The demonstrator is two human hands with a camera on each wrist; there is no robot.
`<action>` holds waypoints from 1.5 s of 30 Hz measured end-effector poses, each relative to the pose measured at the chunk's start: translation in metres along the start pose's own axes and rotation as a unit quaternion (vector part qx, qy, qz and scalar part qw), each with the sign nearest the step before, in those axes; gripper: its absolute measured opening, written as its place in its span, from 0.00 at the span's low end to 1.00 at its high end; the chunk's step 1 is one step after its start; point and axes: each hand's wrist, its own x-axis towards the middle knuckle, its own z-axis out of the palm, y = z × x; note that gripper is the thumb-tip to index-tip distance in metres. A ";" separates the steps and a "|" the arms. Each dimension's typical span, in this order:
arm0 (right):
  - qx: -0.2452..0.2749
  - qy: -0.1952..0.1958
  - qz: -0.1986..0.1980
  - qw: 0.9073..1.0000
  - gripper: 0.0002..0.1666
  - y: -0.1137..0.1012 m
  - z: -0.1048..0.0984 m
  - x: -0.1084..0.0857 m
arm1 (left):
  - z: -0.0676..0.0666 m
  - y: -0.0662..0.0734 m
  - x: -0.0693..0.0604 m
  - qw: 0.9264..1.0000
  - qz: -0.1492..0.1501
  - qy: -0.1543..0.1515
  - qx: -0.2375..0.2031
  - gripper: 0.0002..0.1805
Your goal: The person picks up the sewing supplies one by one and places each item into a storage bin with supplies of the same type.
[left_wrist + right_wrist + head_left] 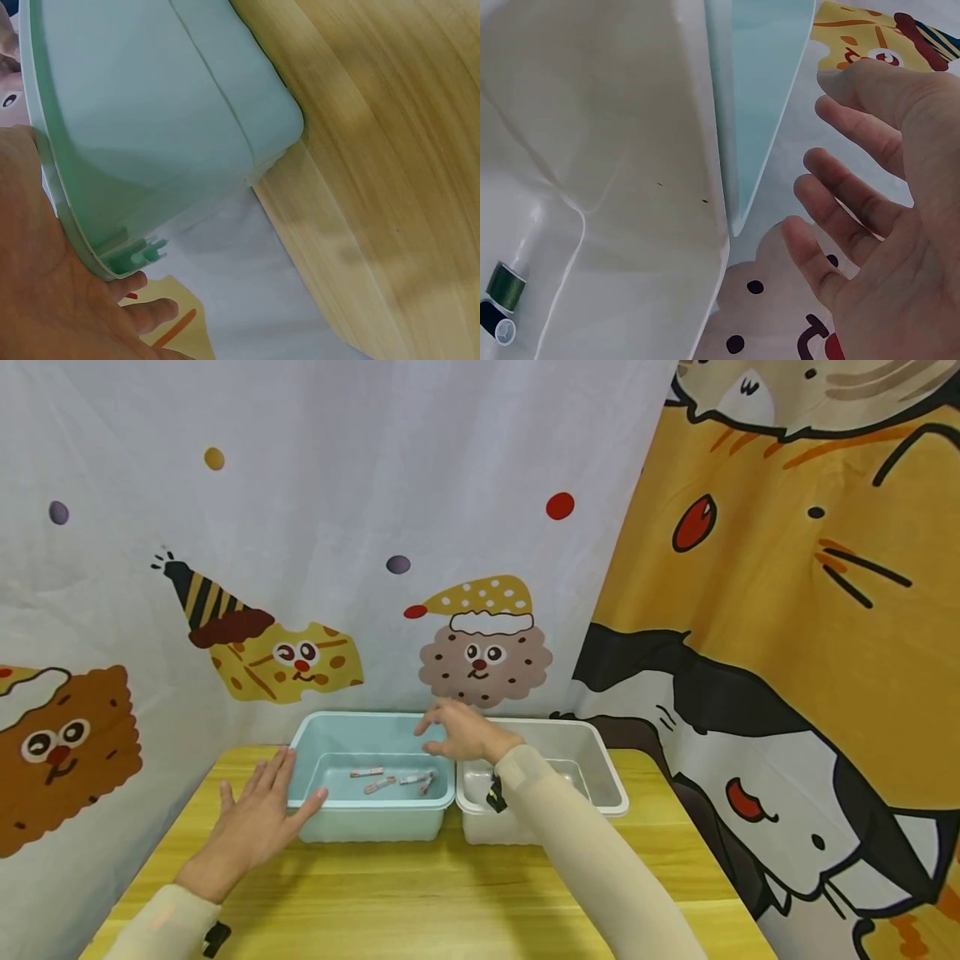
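Observation:
A light blue plastic bin (pixel 367 822) stands on the table, with several small pale pinkish strips (pixel 379 785) lying on its floor; their kind is too small to tell. My left hand (pixel 258 814) touches the bin's left rim, fingers spread and nearly straight. In the left wrist view the palm lies along the rim of the blue bin (pixel 165 97). My right hand (pixel 468 732) is raised over the place where the two bins meet, its fingers loosely bent and holding nothing. Within the white bin (pixel 630 247), a green thread spool (pixel 506 286) and a dark thread spool (pixel 496 322) lie side by side.
The white bin (pixel 498 831) stands against the blue bin's right side. Both sit at the back of the wooden table (pixel 390 902), close to a cartoon-printed curtain (pixel 315 527). Another printed curtain (pixel 750 593) hangs at the right.

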 end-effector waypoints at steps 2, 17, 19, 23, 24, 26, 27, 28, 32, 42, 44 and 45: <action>-0.003 0.001 -0.002 1.000 0.16 0.000 0.001 -0.002 | 0.000 0.000 0.000 1.000 0.000 0.000 0.003 0.65; -0.001 0.019 -0.029 0.999 0.14 0.005 0.004 -0.026 | 0.001 -0.001 0.000 1.000 0.004 0.001 0.001 0.64; -0.001 0.025 -0.035 0.999 0.14 0.004 0.003 -0.031 | 0.000 0.000 0.000 1.000 0.005 0.003 0.003 0.64; -0.003 0.034 -0.042 0.999 0.14 0.002 0.003 -0.042 | -0.001 0.001 0.001 1.000 0.007 0.005 0.003 0.64; -0.006 0.035 -0.042 0.998 0.14 0.002 0.003 -0.045 | -0.002 0.001 0.000 1.000 0.006 0.004 0.003 0.64; -0.013 0.039 -0.046 0.998 0.14 0.001 0.003 -0.050 | -0.002 0.001 0.001 1.000 0.007 0.004 0.002 0.64; -0.019 0.043 -0.047 0.998 0.14 0.001 0.004 -0.053 | -0.002 0.001 0.001 1.000 0.007 0.004 0.001 0.64; -0.022 0.045 -0.051 0.997 0.14 0.000 0.004 -0.055 | -0.003 0.001 0.001 1.000 0.006 0.004 0.000 0.64; -0.042 0.063 -0.073 0.994 0.14 -0.002 0.008 -0.062 | -0.004 0.001 -0.001 1.000 0.005 0.003 -0.003 0.64; -0.049 0.081 -0.086 0.992 0.14 -0.005 0.016 -0.083 | -0.003 0.002 -0.003 1.000 0.003 -0.001 -0.007 0.64; -0.044 0.086 -0.083 0.992 0.13 -0.005 0.018 -0.087 | -0.002 0.002 -0.003 1.000 0.002 -0.002 -0.008 0.64; -0.043 0.089 -0.082 0.992 0.13 -0.004 0.019 -0.089 | -0.002 0.003 -0.003 1.000 0.002 -0.002 -0.008 0.64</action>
